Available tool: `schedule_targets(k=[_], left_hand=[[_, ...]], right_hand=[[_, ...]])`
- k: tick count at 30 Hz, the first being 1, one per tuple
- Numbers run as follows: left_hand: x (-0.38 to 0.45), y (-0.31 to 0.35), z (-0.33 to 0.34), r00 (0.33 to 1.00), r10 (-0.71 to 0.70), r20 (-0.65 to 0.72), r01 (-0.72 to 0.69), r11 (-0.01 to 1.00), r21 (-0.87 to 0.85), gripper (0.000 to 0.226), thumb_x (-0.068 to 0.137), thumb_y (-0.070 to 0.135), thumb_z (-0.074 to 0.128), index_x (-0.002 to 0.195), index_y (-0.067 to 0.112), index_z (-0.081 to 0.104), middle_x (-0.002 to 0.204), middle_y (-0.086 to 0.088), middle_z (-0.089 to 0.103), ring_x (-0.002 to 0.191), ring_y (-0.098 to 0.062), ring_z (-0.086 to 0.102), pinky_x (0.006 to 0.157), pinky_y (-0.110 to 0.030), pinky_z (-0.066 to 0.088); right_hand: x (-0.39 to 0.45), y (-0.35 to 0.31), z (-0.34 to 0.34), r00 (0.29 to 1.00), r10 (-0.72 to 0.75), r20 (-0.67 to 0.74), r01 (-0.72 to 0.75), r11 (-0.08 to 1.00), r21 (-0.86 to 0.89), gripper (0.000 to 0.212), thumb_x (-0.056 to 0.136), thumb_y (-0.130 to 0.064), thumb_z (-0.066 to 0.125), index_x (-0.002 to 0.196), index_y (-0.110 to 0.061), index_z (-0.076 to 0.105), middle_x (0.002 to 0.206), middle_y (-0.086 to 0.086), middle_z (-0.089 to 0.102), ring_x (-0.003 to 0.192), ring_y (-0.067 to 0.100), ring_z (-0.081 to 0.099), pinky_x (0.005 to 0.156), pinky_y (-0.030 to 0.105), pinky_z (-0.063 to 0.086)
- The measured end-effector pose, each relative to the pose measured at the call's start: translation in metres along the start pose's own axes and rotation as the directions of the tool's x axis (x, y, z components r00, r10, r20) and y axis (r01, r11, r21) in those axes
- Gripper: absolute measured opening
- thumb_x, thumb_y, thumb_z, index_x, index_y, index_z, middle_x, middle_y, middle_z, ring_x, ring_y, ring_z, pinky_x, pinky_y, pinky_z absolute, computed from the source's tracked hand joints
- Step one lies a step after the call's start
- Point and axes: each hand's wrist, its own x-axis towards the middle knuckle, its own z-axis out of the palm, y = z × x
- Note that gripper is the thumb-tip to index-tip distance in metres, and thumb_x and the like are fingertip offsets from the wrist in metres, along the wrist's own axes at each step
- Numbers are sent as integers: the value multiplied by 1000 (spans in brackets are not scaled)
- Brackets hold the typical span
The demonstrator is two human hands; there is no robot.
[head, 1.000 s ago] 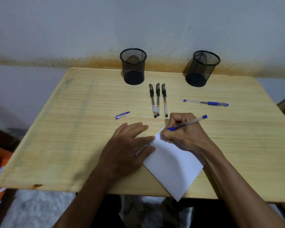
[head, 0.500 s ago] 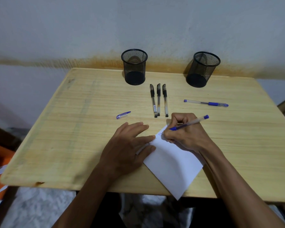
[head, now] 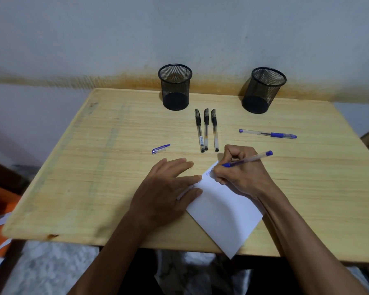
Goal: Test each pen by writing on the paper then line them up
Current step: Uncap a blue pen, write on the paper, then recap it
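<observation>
My right hand grips a blue pen, its tip down on the far corner of a white sheet of paper. Small blue marks show on the paper near the tip. My left hand lies flat with straight fingers pressing the sheet's left edge. Three black pens lie side by side beyond the paper. Another blue pen lies crosswise at the right. A loose blue pen cap rests to the left.
Two black mesh pen cups stand at the back of the wooden table, one at centre and one at right. The paper's near corner overhangs the table's front edge. A wall rises just behind the table.
My right hand has crept slightly along the paper's top edge while writing with the blue pen. My left hand stays pressed on the sheet.
</observation>
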Motion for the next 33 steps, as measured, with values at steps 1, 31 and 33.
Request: schedule_targets(k=[1, 31, 33], left_hand=[[0, 0, 0, 1000, 1, -7, -1, 1000, -3, 33, 90, 50, 59, 111, 30, 75, 130, -2, 67, 126, -23, 59, 100, -52, 45], [0, 8, -7, 970, -147, -196, 107, 973, -204, 38, 90, 47, 65, 117, 21, 73, 125, 14, 67, 123, -10, 59, 101, -48, 47], [2, 6, -12, 911, -207, -356, 158, 974, -161, 28, 89, 29, 70, 113, 15, 73, 120, 6, 70, 116, -18, 63, 98, -48, 49]], right_hand=[[0, 1, 0, 1000, 3, -2, -3, 1000, 7, 27, 62, 12, 70, 57, 0, 46, 48, 23, 54, 45, 28, 50, 50, 42, 45], [-46, -44, -26, 971, 74, -226, -12, 964, 265, 24, 80, 13, 74, 72, -7, 64, 78, 13, 73, 70, 17, 71, 57, 24, 56], [-57, -48, -30, 966, 88, -242, -24, 967, 254, 19, 77, 10, 79, 75, -7, 69, 82, 7, 77, 73, 17, 73, 63, 26, 60]])
